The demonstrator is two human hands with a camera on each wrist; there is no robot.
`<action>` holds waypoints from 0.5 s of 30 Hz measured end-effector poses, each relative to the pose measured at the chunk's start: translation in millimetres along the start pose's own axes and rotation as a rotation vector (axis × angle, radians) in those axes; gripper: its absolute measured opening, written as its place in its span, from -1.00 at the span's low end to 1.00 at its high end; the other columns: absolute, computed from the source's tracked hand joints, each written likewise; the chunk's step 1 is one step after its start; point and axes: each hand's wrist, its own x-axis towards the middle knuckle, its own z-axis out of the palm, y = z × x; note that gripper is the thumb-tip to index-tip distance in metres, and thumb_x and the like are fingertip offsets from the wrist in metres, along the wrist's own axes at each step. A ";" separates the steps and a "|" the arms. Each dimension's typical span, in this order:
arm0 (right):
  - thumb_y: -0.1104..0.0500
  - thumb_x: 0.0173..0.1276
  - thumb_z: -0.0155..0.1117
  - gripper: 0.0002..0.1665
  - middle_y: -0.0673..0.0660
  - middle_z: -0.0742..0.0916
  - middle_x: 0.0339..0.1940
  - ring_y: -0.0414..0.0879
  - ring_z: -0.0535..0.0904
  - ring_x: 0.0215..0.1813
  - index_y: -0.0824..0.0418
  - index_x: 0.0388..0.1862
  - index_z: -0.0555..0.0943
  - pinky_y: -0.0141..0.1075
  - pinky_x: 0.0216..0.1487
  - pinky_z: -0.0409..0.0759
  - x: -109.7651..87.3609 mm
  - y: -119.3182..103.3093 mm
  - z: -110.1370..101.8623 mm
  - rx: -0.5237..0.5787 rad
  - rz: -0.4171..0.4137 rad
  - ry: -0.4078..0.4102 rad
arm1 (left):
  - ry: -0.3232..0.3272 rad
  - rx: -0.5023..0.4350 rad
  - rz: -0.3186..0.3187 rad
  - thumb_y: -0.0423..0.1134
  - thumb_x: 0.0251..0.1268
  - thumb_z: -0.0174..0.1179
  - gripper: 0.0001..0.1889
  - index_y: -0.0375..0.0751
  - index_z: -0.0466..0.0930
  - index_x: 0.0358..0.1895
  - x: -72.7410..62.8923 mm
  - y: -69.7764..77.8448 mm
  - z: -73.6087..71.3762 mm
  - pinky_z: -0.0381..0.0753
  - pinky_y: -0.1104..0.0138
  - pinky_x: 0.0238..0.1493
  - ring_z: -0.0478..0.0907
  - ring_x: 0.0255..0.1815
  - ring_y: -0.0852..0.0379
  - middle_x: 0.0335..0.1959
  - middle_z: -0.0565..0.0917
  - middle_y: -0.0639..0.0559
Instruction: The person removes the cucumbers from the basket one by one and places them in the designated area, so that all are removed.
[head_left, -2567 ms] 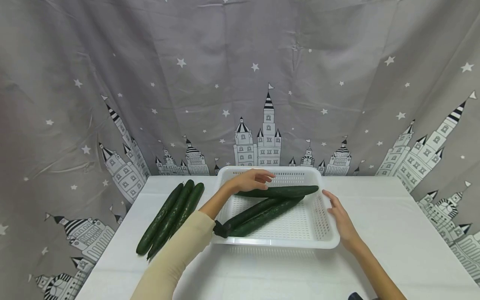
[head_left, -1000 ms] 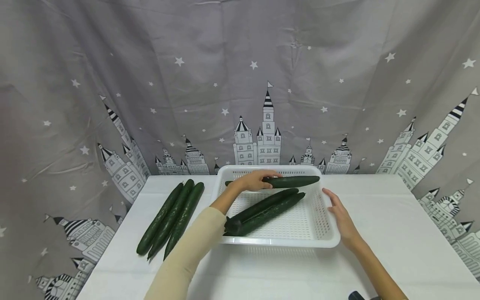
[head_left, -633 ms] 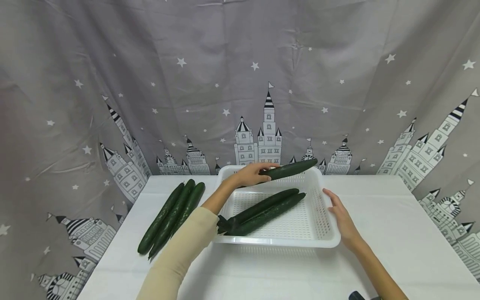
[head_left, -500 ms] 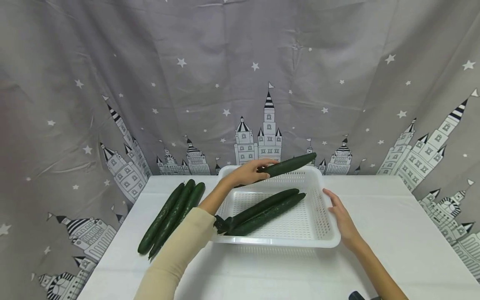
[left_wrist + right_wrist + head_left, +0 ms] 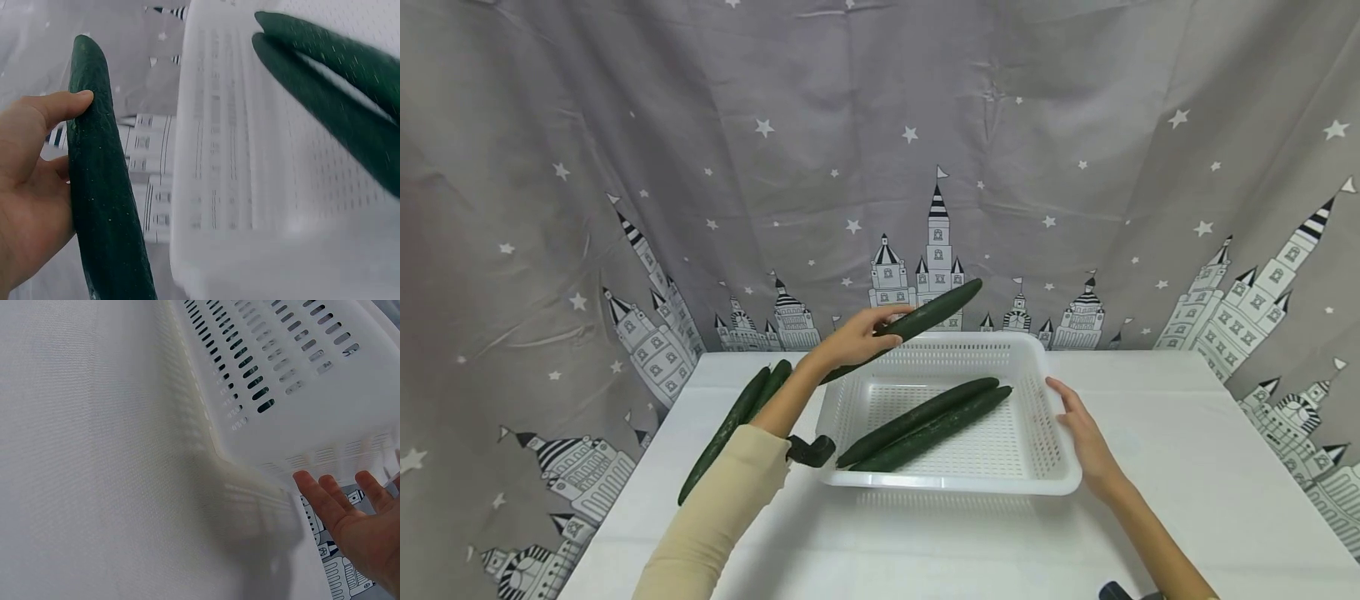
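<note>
My left hand (image 5: 850, 337) grips a long dark green cucumber (image 5: 934, 310) between thumb and fingers, raised over the back left of a white slotted plastic basket (image 5: 955, 483). The cucumber slants, its far end up to the right and its near end toward the left rim. From the left wrist view, the thumb lies across the held cucumber (image 5: 103, 169). Two more cucumbers (image 5: 943, 429) lie side by side on the basket floor. My right hand (image 5: 1090, 442) is at the basket's right side; in the right wrist view its extended fingers (image 5: 322, 494) touch the basket's outer wall.
More cucumbers (image 5: 726, 437) lie on the white tablecloth (image 5: 970, 550) left of the basket, partly hidden behind the left forearm. A grey curtain (image 5: 1045, 117) with castles and stars hangs behind the table.
My left hand has taken hold of the cucumber at the back of the basket, lifted it and drawn it up and left, tilting it. My right hand has stayed at the basket's side.
</note>
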 end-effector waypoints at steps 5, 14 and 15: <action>0.26 0.50 -0.40 -0.29 0.36 -0.05 0.62 0.45 -0.03 0.53 0.25 0.63 -0.08 0.18 0.32 0.24 1.2 -0.8 0.3 -0.007 0.001 0.002 | 0.066 -0.032 -0.043 -0.39 0.45 0.14 -0.44 -0.31 0.30 0.47 -23.3 -11.4 -13.9 0.44 0.18 -0.25 0.48 -0.30 -0.01 -0.12 0.62 -0.25; 0.28 0.50 -0.40 -0.29 0.35 -0.07 0.62 0.41 -0.13 0.56 0.30 0.62 -0.07 0.19 0.39 0.10 1.2 -1.2 0.8 -0.010 -0.008 0.003 | 0.181 -0.068 -0.200 -0.32 0.50 0.12 -0.46 -0.20 0.29 0.48 -70.0 -38.5 -36.4 0.40 0.11 -0.20 0.40 -0.27 -0.04 -0.18 0.55 -0.23; 0.28 0.50 -0.40 -0.29 0.36 -0.07 0.62 0.42 -0.13 0.55 0.30 0.61 -0.07 0.19 0.39 0.11 1.0 -1.2 0.7 -0.008 -0.008 0.002 | 0.193 -0.062 -0.220 -0.31 0.50 0.12 -0.46 -0.19 0.28 0.49 -75.4 -41.4 -39.1 0.43 0.09 -0.16 0.44 -0.23 -0.07 -0.13 0.56 -0.25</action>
